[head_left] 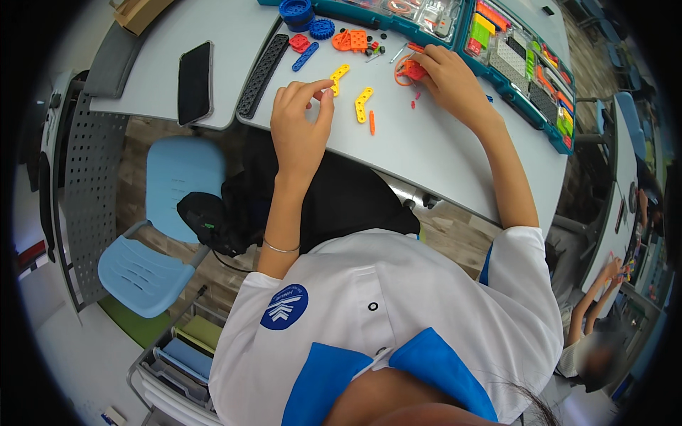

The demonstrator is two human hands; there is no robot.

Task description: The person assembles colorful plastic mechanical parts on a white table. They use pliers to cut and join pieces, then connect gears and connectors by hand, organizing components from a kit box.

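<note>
My left hand [302,128] has its thumb and forefinger pinched at the lower end of a yellow bent beam [342,74] with holes. A second yellow bent beam [364,105] lies to its right, with a slim orange piece [371,123] below it. Over at the right, my right hand [449,79] is closed around an orange-red plastic part [412,69], its fingers hiding much of it. An orange ring shows beside that part. Small pink pieces [413,104] lie just below, on the white table [455,160].
Blue wheels [297,14], a blue gear [322,29], orange plates [349,40] and a long black beam [263,76] lie toward the back. A teal parts case [529,106] stands open at the right. A phone [195,83] rests at left; a blue chair [183,177] stands below.
</note>
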